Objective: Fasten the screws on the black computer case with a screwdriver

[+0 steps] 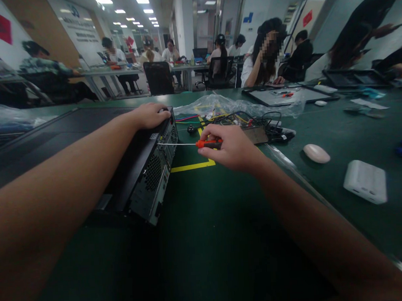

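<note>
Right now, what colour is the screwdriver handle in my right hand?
The screwdriver handle in your right hand is red; the head view shows it.

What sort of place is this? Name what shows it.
Probably an electronics repair workshop: the right hand holds a screwdriver to a desktop computer case, loose wires lie on the green bench mat, and other people sit at rows of tables.

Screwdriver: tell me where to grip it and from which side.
Grip the screwdriver by its red handle, coming from the right: the thin shaft lies level, tip pointing left at the rear panel of the case. The right hand holds it there.
</note>
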Action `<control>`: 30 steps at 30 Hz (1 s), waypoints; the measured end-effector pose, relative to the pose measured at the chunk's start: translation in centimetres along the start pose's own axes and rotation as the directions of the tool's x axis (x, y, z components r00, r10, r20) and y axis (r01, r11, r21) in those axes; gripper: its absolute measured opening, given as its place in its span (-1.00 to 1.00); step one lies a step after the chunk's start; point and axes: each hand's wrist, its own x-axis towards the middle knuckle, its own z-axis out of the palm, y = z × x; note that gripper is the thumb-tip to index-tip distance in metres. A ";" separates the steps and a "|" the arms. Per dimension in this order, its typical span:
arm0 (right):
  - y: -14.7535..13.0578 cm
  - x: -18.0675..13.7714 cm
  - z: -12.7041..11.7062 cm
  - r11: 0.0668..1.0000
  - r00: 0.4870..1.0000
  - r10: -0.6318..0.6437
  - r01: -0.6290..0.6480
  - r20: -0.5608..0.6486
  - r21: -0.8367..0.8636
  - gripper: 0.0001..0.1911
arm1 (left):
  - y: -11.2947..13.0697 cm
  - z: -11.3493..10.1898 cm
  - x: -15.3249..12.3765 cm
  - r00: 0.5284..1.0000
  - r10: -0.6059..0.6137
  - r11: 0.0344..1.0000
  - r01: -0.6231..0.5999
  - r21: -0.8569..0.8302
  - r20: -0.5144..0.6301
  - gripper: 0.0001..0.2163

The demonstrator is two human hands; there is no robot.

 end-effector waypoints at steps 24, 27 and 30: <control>-0.3 0.2 0.6 0.999 0.999 0.039 -0.039 -0.001 0.002 -0.67 | 0.4 -0.3 -0.3 1.000 -0.014 1.000 0.014 -0.013 -0.002 -0.35; -0.1 0.1 0.7 0.999 0.999 0.031 -0.031 -0.020 -0.009 -0.73 | 0.2 -0.1 -0.1 1.000 -0.015 1.000 0.015 0.003 -0.003 -0.36; 0.2 0.1 0.8 1.000 1.000 0.007 -0.007 -0.026 -0.011 -0.82 | 0.1 0.0 0.0 1.000 -0.015 1.000 0.015 0.011 -0.001 -0.36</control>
